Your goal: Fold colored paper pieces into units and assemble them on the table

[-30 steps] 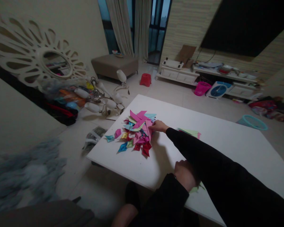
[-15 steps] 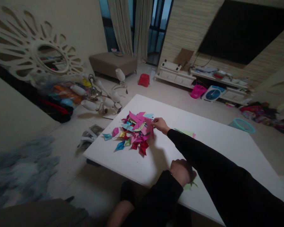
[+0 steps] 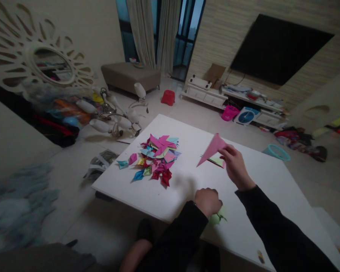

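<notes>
A pink folded paper triangle (image 3: 214, 148) is pinched between the thumb and fingers of my right hand (image 3: 235, 165), held up over the white table (image 3: 187, 132). Below it lie light green paper pieces (image 3: 217, 161) with a pink edge. My left hand (image 3: 208, 201) rests closed near the table's front edge, its fingertips hidden. Right against it is a light green folded paper (image 3: 218, 216); whether the fingers grip it is not visible. A pile of coloured folded paper pieces (image 3: 160, 155) sits to the left, pink ones on top.
A small dark and yellow item (image 3: 260, 257) lies at the table's near right. Beyond the table are a chandelier (image 3: 116, 122) on the floor, a red stool (image 3: 168, 98), a turquoise basket (image 3: 277, 152) and a low TV cabinet (image 3: 204, 94).
My right hand has drawn back from the pile to the right, carrying the pink paper triangle. My left hand stays by the green folded paper. The camera view has shifted slightly.
</notes>
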`<action>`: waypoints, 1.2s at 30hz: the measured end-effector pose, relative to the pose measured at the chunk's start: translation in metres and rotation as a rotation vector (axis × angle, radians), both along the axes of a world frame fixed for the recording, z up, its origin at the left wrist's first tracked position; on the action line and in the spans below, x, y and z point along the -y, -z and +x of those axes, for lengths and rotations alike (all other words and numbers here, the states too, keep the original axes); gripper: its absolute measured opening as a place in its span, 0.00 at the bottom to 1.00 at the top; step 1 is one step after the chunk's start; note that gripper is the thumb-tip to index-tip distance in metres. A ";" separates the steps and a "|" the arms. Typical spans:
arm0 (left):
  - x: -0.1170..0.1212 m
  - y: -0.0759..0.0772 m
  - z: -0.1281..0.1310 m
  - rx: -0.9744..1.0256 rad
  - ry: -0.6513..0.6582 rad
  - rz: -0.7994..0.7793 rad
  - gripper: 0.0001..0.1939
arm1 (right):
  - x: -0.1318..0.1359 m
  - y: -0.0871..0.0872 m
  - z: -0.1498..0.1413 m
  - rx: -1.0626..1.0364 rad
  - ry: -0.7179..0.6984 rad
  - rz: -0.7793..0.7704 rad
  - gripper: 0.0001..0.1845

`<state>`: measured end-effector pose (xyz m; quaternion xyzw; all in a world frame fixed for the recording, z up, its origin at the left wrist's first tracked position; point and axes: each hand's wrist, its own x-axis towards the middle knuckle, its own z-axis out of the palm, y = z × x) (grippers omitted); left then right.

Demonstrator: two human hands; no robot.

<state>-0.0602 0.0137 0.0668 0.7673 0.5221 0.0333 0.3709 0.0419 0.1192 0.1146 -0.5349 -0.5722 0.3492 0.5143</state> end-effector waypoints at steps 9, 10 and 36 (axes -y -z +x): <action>-0.004 0.012 0.011 0.169 -0.311 0.102 0.14 | 0.118 0.084 0.093 -0.237 0.494 -0.111 0.16; -0.005 0.015 0.016 0.271 -0.327 0.106 0.14 | 0.118 0.087 0.090 -0.254 0.466 -0.136 0.16; -0.008 0.007 0.068 1.406 -0.616 -0.513 0.26 | 0.105 0.049 0.087 -0.663 0.059 -0.159 0.18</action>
